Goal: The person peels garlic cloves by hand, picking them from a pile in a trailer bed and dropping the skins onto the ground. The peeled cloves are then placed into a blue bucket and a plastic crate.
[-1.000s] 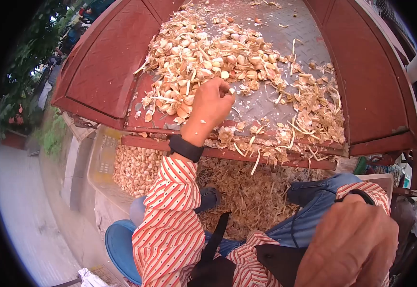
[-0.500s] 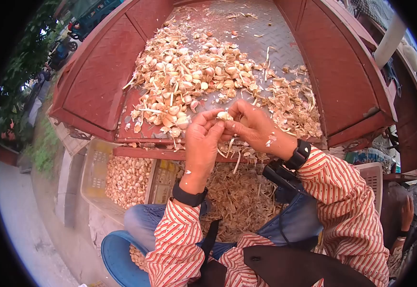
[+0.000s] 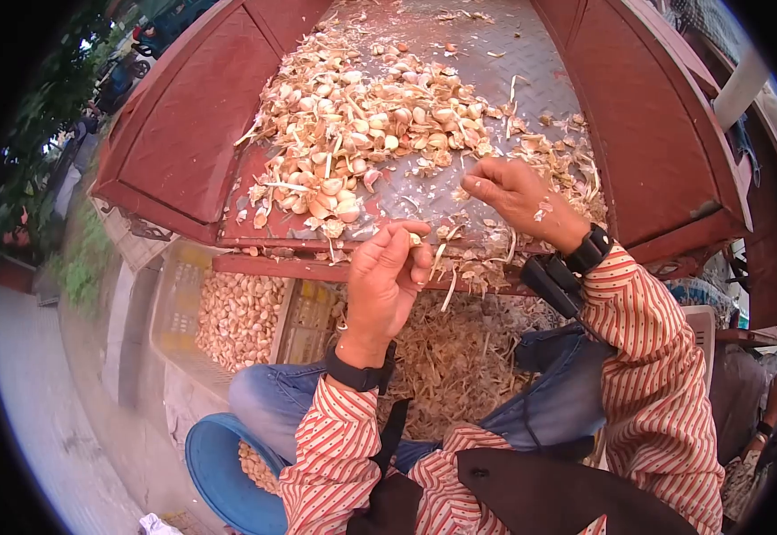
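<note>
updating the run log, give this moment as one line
left hand: pinches small pale garlic clove | right hand: pinched shut over papery garlic skins

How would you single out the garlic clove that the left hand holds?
Find the dark red checker-plate metal tray heaped with a pile of tan garlic cloves and papery skins. At its near lip, the left hand, in a red-striped sleeve with a black wristband, pinches a small pale garlic clove. Unlike the heaped ones, it is lifted off the metal, in fingertips.
</note>
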